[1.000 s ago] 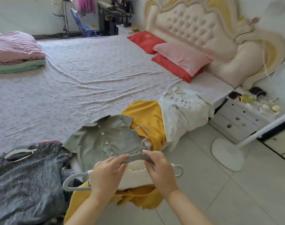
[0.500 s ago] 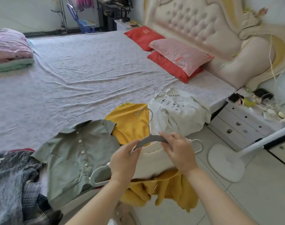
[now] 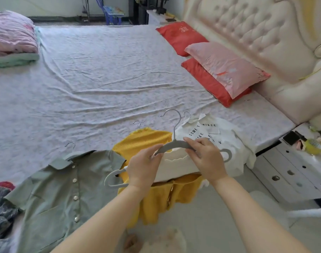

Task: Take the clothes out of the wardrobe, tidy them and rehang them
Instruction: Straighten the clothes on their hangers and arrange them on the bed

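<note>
The hanger [image 3: 176, 144] has risen and shifted right, above the bed [image 3: 101, 88] edge. Left hand [image 3: 144, 165] and right hand [image 3: 209, 159] pinch its shoulders. The garment [image 3: 174, 167] hangs below, likely ready for straightening.

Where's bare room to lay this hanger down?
Bare sheet fills the bed's middle, between the folded quilts at left and the pillows at right; the hanger would fit there. The near edge is crowded: green shirt, yellow top, white printed shirt side by side.
</note>
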Tool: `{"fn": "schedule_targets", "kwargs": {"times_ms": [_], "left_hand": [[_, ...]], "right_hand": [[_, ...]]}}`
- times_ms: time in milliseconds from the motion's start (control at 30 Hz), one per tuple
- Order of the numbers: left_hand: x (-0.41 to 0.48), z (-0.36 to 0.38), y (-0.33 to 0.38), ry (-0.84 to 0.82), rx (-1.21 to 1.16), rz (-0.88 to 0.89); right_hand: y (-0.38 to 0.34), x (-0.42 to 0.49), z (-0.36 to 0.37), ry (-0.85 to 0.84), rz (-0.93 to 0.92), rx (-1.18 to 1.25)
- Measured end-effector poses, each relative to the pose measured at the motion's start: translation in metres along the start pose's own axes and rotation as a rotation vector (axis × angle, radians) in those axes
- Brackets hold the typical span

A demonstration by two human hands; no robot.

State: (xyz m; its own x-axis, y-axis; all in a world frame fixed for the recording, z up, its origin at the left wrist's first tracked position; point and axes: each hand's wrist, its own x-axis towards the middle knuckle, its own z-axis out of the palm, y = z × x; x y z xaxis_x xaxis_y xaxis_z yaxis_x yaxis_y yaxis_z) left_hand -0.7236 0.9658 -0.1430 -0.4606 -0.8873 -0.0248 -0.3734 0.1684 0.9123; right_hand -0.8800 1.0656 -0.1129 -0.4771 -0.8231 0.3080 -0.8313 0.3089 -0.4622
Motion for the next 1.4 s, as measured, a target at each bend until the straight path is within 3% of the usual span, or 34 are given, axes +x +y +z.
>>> {"fn": "schedule_targets", "kwargs": {"times_ms": [233, 667, 800, 1033, 1400], "left_hand": [[0.096, 0.006, -0.003, 0.097, 0.044, -0.058], [0.249, 0.051, -0.100, 0.132, 0.299, -0.373], [0.277, 0.057, -0.131, 0.131, 0.389, -0.499], [0.264, 0.053, -0.168, -0.016, 0.501, -0.662], [0.218, 0.017, -0.144, 0.073, 0.547, -0.668]], "right_hand": [[0.023, 0.109, 0.040, -0.088, -0.050, 0.052], [0.102, 0.248, 0.207, -0.564, -0.011, 0.149], [0.111, 0.269, 0.259, -0.680, 0.024, 0.071], [0.107, 0.256, 0.299, -0.942, 0.053, 0.004], [0.083, 0.218, 0.274, -0.979, -0.019, 0.011]]}}
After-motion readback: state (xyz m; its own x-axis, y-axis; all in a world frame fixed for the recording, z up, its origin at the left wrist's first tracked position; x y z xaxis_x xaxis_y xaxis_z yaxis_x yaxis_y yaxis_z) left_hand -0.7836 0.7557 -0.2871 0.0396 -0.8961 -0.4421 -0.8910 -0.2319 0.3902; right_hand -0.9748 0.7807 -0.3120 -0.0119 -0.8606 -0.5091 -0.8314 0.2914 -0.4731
